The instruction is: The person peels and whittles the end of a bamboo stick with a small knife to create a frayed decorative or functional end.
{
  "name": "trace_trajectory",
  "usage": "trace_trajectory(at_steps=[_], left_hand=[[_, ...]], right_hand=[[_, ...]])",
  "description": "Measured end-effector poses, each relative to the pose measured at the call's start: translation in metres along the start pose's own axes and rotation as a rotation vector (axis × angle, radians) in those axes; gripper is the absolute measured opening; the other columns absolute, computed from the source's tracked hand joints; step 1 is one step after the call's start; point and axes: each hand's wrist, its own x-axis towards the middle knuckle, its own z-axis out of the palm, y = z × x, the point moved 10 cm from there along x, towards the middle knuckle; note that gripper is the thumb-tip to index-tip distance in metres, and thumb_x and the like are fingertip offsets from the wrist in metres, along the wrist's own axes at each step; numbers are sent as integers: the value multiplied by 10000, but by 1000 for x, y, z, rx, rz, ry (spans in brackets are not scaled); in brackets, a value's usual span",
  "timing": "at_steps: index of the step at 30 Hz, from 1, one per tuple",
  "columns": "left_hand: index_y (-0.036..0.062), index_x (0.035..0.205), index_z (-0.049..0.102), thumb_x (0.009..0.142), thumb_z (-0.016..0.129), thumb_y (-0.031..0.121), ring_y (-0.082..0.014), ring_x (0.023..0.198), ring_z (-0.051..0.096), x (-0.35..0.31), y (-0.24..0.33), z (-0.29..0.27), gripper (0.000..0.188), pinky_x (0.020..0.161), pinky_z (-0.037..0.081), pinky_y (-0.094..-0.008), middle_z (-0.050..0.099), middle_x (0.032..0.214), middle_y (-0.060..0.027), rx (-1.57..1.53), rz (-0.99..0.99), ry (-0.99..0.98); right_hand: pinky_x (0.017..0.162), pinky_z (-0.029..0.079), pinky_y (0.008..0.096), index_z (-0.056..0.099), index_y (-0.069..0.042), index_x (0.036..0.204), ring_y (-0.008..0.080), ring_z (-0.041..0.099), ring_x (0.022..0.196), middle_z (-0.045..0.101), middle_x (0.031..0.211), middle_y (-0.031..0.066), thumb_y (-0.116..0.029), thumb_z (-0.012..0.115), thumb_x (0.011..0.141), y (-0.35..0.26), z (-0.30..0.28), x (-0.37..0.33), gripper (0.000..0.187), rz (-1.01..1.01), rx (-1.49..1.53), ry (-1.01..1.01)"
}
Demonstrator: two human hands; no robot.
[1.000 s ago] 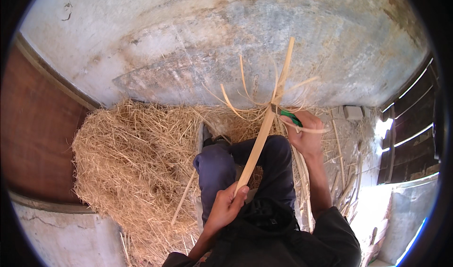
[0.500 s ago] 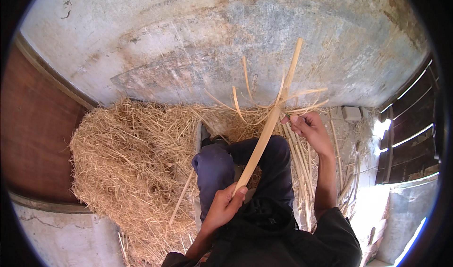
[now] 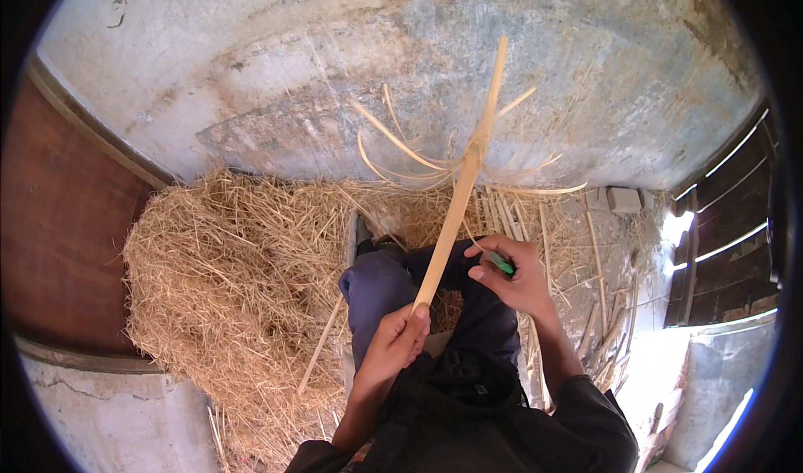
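A long flat strip of pale wood, perhaps bamboo (image 3: 452, 214), slants up and away from my lap. My left hand (image 3: 395, 344) is closed round its near end, thumb on top. Thin curled slivers (image 3: 410, 149) fan out from the strip on both sides, around a rough spot past its middle. Beside the strip, above my right knee, my right hand (image 3: 520, 281) is closed on a small green tool (image 3: 502, 262). Most of that tool is hidden by the fingers, so its kind is unclear. My right hand appears apart from the strip.
A big heap of dry straw-like shavings (image 3: 226, 306) lies to my left. Loose long strips (image 3: 597, 264) are scattered on the right. A stained wall (image 3: 335, 80) rises ahead, with a small grey block (image 3: 623, 199) at its foot. Dark boards (image 3: 721, 255) stand far right.
My right hand has come down and nearer, away from the slivers, and the green tool now shows in it. The strip's far end has swung left and up, its slivers moving with it.
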Motion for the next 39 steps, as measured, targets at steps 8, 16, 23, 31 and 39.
trace_trajectory(at_steps=[8,16,23,31,39], left_hand=[[96,950,572,1197,534,352,-1,469,360,3,5,11,358,415,281,-204,448,639,76,8,16,-71],[70,1073,623,1176,592,324,2,524,406,2,29,23,276,461,321,-202,479,688,77,118,119,-72],[21,1085,617,1154,624,222,-71,762,443,-2,48,13,213,669,398,-290,519,772,13,492,287,163],[20,1076,619,1172,575,238,-91,707,455,-2,56,16,242,631,392,-308,526,758,-17,482,333,172],[10,1104,591,1185,542,254,-114,659,472,-4,67,18,262,592,394,-329,535,729,-59,536,387,203]], right_hand=[[609,398,227,770,-20,1238,18,489,661,750,884,-11,-48,818,973,18,25,-3,270,114,327,111],[897,579,281,705,7,1267,106,735,1008,787,1136,71,-32,766,1030,16,35,8,247,161,585,54],[872,576,301,692,13,1266,119,723,974,772,1088,61,-41,774,1024,17,34,11,261,146,534,53],[674,529,335,695,4,1233,192,695,728,730,948,114,-208,774,1017,-18,11,2,313,-207,11,59],[626,553,384,754,-78,1121,261,710,709,668,840,46,-338,857,918,-50,26,-15,346,-387,-435,20]])
